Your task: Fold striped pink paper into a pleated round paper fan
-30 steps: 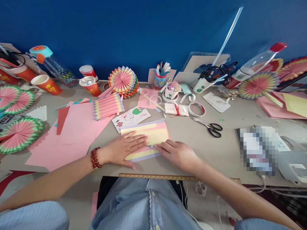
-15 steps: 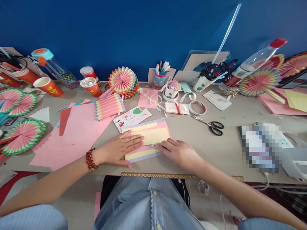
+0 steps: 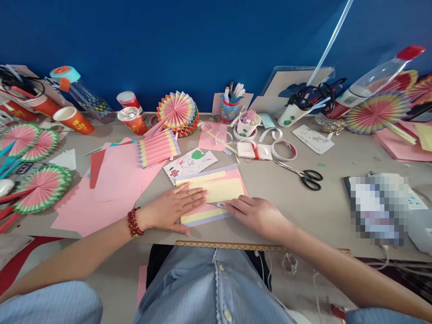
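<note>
My left hand point(image 3: 178, 204), with a red bead bracelet at the wrist, lies flat with its fingers stretched over a folded yellow paper strip point(image 3: 224, 190). That strip rests on a pink sheet with purple and yellow bands point(image 3: 205, 217) near the table's front edge. At the strip's right lower edge, my right hand point(image 3: 258, 216) is closed around a small pale tool point(image 3: 221, 204); only its tip shows, so its kind cannot be made out. Just behind the papers is a white card with drawings point(image 3: 191, 163).
Black-handled scissors point(image 3: 303, 176) and a tape roll point(image 3: 284, 150) lie to the right. Pink sheets point(image 3: 114, 180) spread on the left, with a pleated striped paper point(image 3: 158, 150) on them. Paper fans point(image 3: 43, 189), cups point(image 3: 74, 120) and a pen holder point(image 3: 229, 110) stand around the edges.
The whole view has shifted slightly, so everything sits a little further right. Both hands keep nearly the same places on the papers.
</note>
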Demonstrator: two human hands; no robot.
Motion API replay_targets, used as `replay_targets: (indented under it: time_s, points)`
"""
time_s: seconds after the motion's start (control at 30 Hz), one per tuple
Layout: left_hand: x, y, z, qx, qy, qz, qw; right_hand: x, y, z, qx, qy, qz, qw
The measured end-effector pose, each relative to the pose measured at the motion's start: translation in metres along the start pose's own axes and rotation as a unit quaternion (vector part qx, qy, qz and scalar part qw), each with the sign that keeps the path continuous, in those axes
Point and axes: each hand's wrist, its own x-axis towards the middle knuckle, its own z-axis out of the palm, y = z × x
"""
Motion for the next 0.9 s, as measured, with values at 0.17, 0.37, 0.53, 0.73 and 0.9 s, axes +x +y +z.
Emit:
replay_targets:
  time_s: [0.17,0.37,0.53,0.73,0.9]
  points:
    - [0.000,0.000,0.001,0.001,-0.002,-0.002,1.000,0.008,-0.004,0.001,-0.005,-0.002,-0.006,1.000]
    - [0.000,0.001,0.002,0.004,0.003,0.007,1.000,0.005,-0.009,0.002,0.004,-0.008,0.009,1.000]
    - [-0.001,-0.002,0.000,-0.017,0.000,0.002,1.000,0.016,-0.017,0.000,0.008,-0.024,0.007,1.000]
    - [-0.018,-0.008,-0.010,-0.057,0.022,-0.013,0.998,0.023,-0.017,-0.003,0.033,-0.042,0.026,0.998]
    - [-0.027,-0.005,-0.007,-0.031,-0.014,-0.017,0.999,0.021,-0.016,-0.001,0.035,-0.041,0.024,0.998]
